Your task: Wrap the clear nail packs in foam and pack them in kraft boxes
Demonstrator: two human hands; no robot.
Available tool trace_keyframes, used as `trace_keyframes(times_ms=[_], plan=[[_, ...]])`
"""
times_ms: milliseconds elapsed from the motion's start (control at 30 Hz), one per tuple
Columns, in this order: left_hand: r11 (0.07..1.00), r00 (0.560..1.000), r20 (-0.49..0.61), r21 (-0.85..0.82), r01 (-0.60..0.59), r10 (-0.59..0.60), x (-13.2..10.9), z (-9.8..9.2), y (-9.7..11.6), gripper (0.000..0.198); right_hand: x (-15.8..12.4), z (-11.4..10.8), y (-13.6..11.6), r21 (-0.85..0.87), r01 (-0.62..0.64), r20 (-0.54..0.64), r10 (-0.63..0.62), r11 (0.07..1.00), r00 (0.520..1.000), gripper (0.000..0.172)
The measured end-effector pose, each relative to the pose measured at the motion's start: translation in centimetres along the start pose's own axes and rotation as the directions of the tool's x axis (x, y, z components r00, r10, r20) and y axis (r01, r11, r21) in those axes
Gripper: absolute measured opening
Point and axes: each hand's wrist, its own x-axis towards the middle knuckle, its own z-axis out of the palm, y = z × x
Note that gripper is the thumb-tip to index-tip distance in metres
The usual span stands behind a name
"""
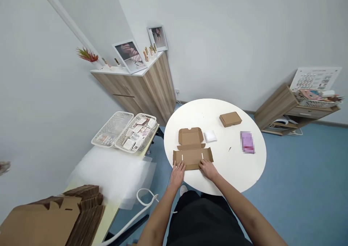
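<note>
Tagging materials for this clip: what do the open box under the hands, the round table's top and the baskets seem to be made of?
Open box: matte brown cardboard, by its plain tan surface and creased flaps.
Table: smooth, hard-looking white top, perhaps laminate or painted board; the look leaves it open.
Baskets: probably white moulded plastic, judging by the regular holes.

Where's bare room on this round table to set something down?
Between the right hand, purple item and near-right table edge; also beyond the open carton and white packet, left of the closed box. Crowded: around the left hand and carton.
</note>
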Motion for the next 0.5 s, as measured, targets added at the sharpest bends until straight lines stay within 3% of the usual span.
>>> trace_keyframes(times_ms=[133, 333, 500], plan=[[1.0, 1.0, 0.0, -0.004, 0.011, -0.011, 1.3, 0.2, 1.4, 0.039, 0.5, -0.6, 0.1, 0.061, -0.033, -0.01, 0.034, 0.998, 0.999, 0.029], [0.991, 0.997, -0.051, -0.121, -0.058, 0.052, 4.3, 0.3, 3.6, 0.044, 3.1, -2.1, 1.1, 0.189, -0.203, 0.133, 0.18, 0.961, 0.975, 0.022], [0.974, 0.999, -0.042, -0.226, -0.026, 0.016, 5.8, 0.8, 4.0, 0.038, 4.4, -1.8, 1.7, 0.221, -0.276, 0.142, 0.249, 0.936, 0.958, 0.017]])
